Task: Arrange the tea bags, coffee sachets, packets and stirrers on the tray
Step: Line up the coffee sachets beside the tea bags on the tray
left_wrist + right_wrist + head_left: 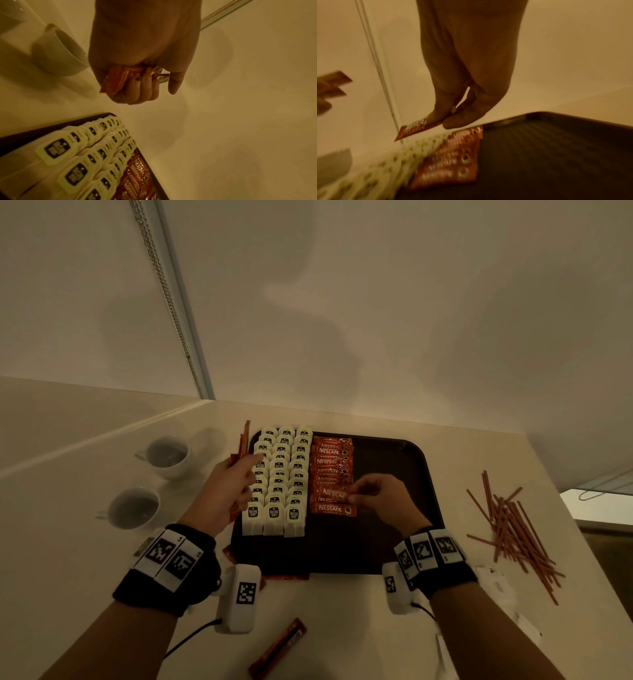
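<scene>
Right hand (380, 496): thumb and fingertips pinch one red coffee sachet (335, 494) by its right end, holding it just above the red column on the tray; the right wrist view reads "CLASSIC" on it.
Left hand (226, 491): fingers curled round a bunch of thin orange-red stick packets (244, 444), whose ends stick out beyond the knuckles; the forefinger is straighter and points over the tea bags.
Tray (394, 467): dark, rectangular with rounded corners, its floor ribbed in the right wrist view; it lies under both hands, its bare part under and to the right of the right hand.
Tea bags (279, 484): between the two hands, three neat columns of overlapping pale paper tags with a dark badge; the badge writing is too blurred to read.
Coffee sachets (332, 463): glossy red flat sachets in one overlapping column just left of the right hand, touching the tea bag columns; "NESCAFE" and "CLASSIC" in white, with a small cup picture at the right end.
Stirrers (513, 529): loose heap of thin reddish-brown sticks on the counter, well to the right of the right hand, off the tray.
Loose packet (278, 648): one long orange-red stick on the counter near the forearms.
Cups (168, 455): two white glazed cups left of the left hand, on the pale smooth counter (325, 628).
</scene>
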A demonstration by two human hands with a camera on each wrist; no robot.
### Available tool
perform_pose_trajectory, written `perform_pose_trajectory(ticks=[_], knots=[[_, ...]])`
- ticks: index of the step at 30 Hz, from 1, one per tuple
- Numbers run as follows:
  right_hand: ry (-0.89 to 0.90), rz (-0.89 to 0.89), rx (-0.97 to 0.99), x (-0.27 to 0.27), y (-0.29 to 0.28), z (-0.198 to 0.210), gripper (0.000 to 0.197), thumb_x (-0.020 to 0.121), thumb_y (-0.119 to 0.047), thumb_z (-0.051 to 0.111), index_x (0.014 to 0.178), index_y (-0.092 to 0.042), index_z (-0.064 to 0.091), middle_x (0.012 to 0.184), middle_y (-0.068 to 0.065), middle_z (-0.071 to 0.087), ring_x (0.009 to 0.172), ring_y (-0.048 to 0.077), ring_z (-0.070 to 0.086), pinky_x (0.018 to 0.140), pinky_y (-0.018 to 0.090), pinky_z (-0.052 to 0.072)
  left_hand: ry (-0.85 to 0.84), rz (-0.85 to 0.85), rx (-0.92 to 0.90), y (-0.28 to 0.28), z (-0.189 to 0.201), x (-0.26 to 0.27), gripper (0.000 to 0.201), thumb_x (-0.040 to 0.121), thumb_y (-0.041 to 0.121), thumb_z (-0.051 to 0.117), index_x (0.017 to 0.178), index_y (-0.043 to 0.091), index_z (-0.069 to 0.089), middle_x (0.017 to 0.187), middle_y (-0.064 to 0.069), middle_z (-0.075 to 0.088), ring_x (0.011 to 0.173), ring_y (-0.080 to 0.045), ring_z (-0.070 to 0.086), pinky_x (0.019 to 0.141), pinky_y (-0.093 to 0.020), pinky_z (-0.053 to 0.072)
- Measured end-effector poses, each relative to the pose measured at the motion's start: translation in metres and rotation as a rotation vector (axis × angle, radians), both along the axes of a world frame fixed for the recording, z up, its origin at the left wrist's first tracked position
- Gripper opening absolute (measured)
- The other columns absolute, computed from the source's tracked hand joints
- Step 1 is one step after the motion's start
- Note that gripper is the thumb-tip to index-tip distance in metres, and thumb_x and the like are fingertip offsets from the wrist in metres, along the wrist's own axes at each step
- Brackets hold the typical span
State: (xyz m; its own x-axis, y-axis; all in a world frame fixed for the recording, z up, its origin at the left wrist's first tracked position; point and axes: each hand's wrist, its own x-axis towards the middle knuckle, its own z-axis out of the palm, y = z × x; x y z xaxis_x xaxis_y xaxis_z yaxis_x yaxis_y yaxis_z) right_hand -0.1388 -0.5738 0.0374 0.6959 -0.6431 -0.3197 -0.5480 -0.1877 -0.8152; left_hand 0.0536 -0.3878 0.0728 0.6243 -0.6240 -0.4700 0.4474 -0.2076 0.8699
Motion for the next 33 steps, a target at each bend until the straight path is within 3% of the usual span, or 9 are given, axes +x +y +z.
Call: perform_pose_trajectory(ticks=[2,6,8,14,26,33], knots=[[0.099,0.014,-0.012,-0.006,-0.003,-0.017,0.013,0.08,-0.013,0.071,0.084,-0.022,0.063,0.099,-0.006,0.063,0.095,0.012,0.062,0.065,0.015,0.049,0.062,0.02,0.019,0.005,-0.003,0.003,0.023,0.094,0.023,0.049,0.075,0.02,0.036,0.048,0.007,0.031,0.034,-0.006,0.022,0.034,-0.016,0.018],[0.173,0.035,-0.035,-0.01,0.0,-0.045,0.014,0.076,-0.013,0.075,0.082,-0.021,0.064,0.1,-0.008,0.062,0.099,0.009,0.057,0.088,0.026,0.047,0.097,0.022,0.033,0.011,-0.008,0.004,0.018,0.093,0.021,0.046,0.079,0.018,0.035,0.048,0.006,0.032,0.034,-0.007,0.022,0.035,-0.016,0.018],[0.184,0.003,-0.024,-0.008,0.003,-0.055,0.016,0.074,-0.012,0.077,0.084,-0.014,0.065,0.101,-0.004,0.063,0.101,0.012,0.058,0.091,0.029,0.047,0.087,0.019,0.03,0.011,-0.009,0.003,0.016,0.094,0.02,0.047,0.081,0.018,0.037,0.049,0.006,0.033,0.034,-0.007,0.023,0.035,-0.017,0.019],[0.235,-0.038,-0.128,0.0,0.0,-0.064,0.018,0.073,-0.014,0.078,0.086,-0.015,0.065,0.094,-0.005,0.061,0.091,0.009,0.055,0.086,0.024,0.044,0.082,0.029,0.035,0.009,-0.01,0.002,0.012,0.094,0.02,0.049,0.084,0.017,0.042,0.051,0.006,0.033,0.036,-0.008,0.023,0.035,-0.017,0.019],[0.227,-0.074,-0.173,0.012,-0.005,-0.071,0.026,0.074,-0.014,0.077,0.093,-0.011,0.06,0.099,-0.003,0.058,0.095,0.012,0.054,0.082,0.024,0.041,0.072,0.034,0.053,0.01,-0.01,0.004,0.009,0.094,0.019,0.048,0.086,0.017,0.044,0.051,0.005,0.034,0.034,-0.007,0.023,0.034,-0.016,0.018],[0.255,-0.065,-0.216,0.012,-0.005,-0.071,0.027,0.074,-0.017,0.077,0.091,-0.014,0.057,0.101,-0.002,0.057,0.094,0.012,0.053,0.08,0.024,0.041,0.118,0.038,0.035,0.007,-0.011,0.003,0.017,0.092,0.018,0.043,0.077,0.017,0.036,0.051,0.003,0.035,0.035,-0.009,0.024,0.036,-0.015,0.019]])
